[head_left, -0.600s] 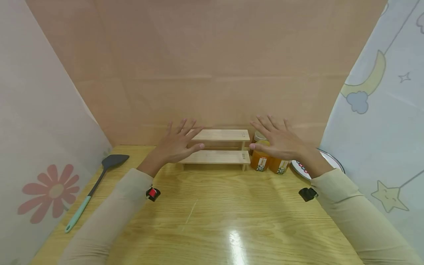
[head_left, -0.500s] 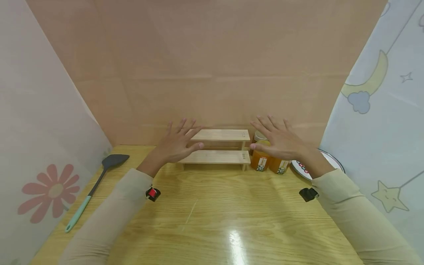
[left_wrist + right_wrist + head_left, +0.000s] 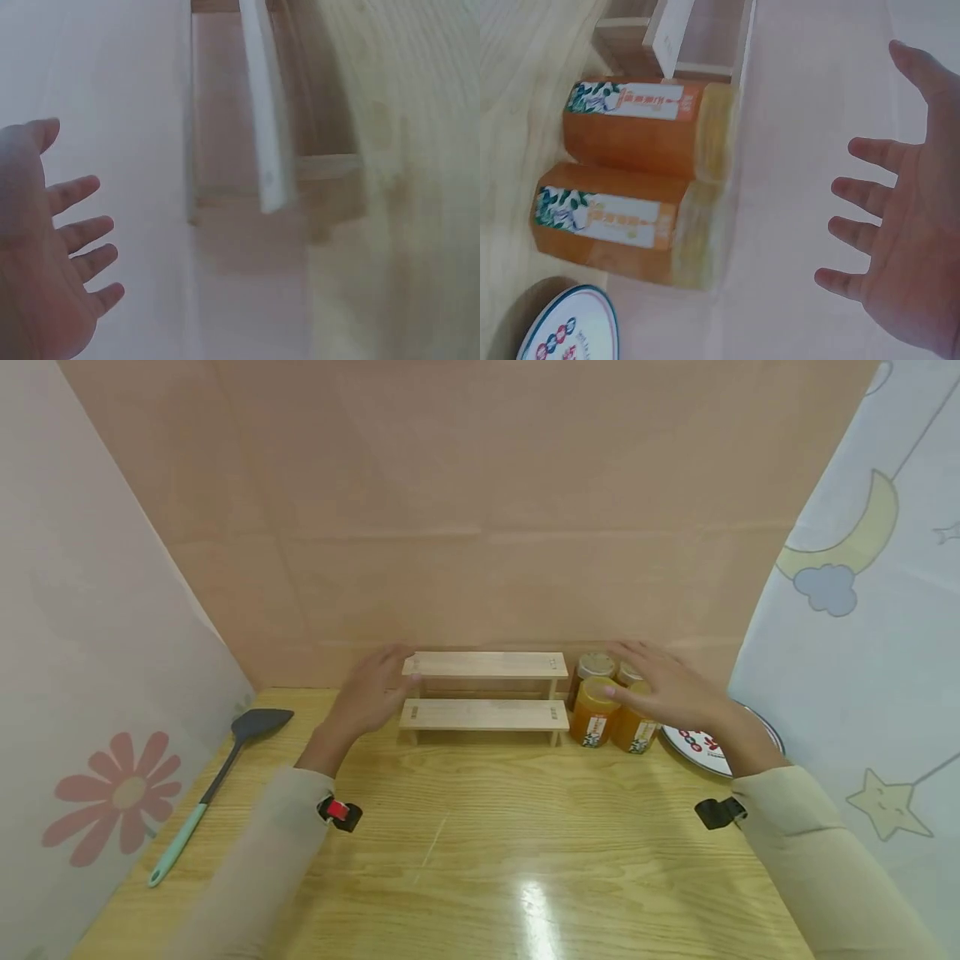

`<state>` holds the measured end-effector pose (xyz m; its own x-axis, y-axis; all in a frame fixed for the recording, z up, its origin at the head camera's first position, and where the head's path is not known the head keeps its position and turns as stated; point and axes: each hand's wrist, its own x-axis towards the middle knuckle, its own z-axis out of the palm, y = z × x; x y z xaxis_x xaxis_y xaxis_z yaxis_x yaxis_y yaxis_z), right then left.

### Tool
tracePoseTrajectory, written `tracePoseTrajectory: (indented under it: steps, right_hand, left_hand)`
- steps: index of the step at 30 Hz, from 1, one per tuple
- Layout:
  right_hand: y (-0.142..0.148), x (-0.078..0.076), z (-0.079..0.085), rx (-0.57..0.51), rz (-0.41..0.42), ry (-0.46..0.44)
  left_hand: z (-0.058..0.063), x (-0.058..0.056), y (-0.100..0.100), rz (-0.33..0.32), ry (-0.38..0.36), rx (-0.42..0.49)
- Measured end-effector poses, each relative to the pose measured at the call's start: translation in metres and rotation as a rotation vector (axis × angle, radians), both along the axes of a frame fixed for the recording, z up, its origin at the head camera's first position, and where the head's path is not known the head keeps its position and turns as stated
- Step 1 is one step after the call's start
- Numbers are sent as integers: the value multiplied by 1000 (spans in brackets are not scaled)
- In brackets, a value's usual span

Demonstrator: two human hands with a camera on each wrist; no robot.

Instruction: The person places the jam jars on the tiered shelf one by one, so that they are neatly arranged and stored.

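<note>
My left hand (image 3: 371, 689) is raised by the left end of a two-tier pale wooden stand (image 3: 483, 716). In the left wrist view its relaxed fingers (image 3: 90, 231) hold nothing. My right hand (image 3: 667, 689) hovers above the honey-coloured jars on the right, its thumb close to a yellow-lidded jar (image 3: 594, 717). Nothing is in its grasp in the right wrist view, where the spread fingers (image 3: 861, 196) stand apart from the jars. A second front jar (image 3: 637, 731) is partly hidden by that hand. Pale-lidded jars (image 3: 597, 665) stand behind them.
A white plate (image 3: 701, 747) with a dark rim lies right of the jars, partly behind the right forearm. At the left edge lies a spatula (image 3: 217, 785) with a mint handle. A brown backdrop (image 3: 480, 527) and patterned side walls enclose the wooden table (image 3: 480, 827).
Both hands have moved apart and turned, the left going left and the right going right. Their spread fingers have drawn together in the head view. More of the stand and jars shows.
</note>
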<state>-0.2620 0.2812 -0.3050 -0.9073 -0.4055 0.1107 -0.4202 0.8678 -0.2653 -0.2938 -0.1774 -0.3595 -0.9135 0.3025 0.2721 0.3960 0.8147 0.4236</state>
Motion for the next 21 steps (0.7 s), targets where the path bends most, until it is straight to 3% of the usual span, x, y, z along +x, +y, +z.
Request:
tracePoseTrajectory:
  steps: [5,12,17,21]
  right_hand:
    - [21,0,-14,-40,1,-1]
    - [48,-1,-39,-142,-76,-86]
    - [61,-4,-60,-195,-107,-103]
    - [65,-7,-72,-236,-126,-113]
  left_hand:
    - [-35,2,-14,44,-60,197]
    - [-79,1,-22,83,-179,363]
    - [-100,0,-22,102,-259,490]
    - [-111,0,-20,115,-270,566]
